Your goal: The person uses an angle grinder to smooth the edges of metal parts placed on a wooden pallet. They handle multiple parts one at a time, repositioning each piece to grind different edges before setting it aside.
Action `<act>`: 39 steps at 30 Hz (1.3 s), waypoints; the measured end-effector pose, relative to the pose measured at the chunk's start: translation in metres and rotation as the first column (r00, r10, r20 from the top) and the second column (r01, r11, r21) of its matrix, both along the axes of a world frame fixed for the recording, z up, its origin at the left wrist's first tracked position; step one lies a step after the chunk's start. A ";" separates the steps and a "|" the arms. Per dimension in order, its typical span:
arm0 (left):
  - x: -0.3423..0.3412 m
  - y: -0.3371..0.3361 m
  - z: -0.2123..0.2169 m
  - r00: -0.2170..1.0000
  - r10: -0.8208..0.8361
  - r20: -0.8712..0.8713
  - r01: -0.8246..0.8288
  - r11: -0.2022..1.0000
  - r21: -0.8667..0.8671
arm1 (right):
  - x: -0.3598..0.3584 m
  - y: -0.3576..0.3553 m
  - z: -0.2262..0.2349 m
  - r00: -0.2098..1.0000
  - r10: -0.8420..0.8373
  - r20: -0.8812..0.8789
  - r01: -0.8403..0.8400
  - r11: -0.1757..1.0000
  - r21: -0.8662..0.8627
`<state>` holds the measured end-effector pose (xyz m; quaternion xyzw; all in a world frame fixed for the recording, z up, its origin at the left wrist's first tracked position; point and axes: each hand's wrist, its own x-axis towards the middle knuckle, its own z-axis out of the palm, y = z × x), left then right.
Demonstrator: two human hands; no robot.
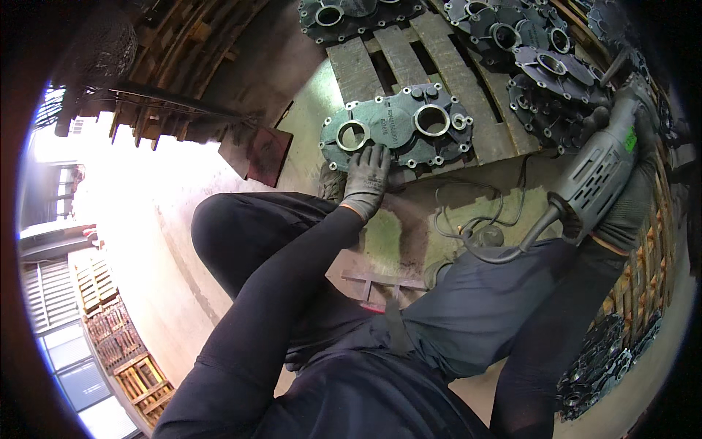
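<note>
My left hand [368, 178] lies flat, fingers spread, on the near edge of the cast housing [397, 133], whose long axis runs left-right, while my right hand [627, 197], apparently clenched round the angle grinder [599, 170], sits well off to its right.

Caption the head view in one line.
Gloved left hand steadies a cast metal cover on a pallet; right hand holds an angle grinder.

casting [398, 132] on pallet [439, 69], grinder [599, 172] right.
</note>
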<state>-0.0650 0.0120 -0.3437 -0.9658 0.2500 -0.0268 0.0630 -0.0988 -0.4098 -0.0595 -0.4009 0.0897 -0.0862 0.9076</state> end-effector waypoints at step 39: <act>0.039 -0.003 0.089 0.953 -0.158 -0.259 0.170 0.985 0.022 | -0.005 0.046 0.001 0.970 -0.156 -0.189 0.116 0.971 -0.207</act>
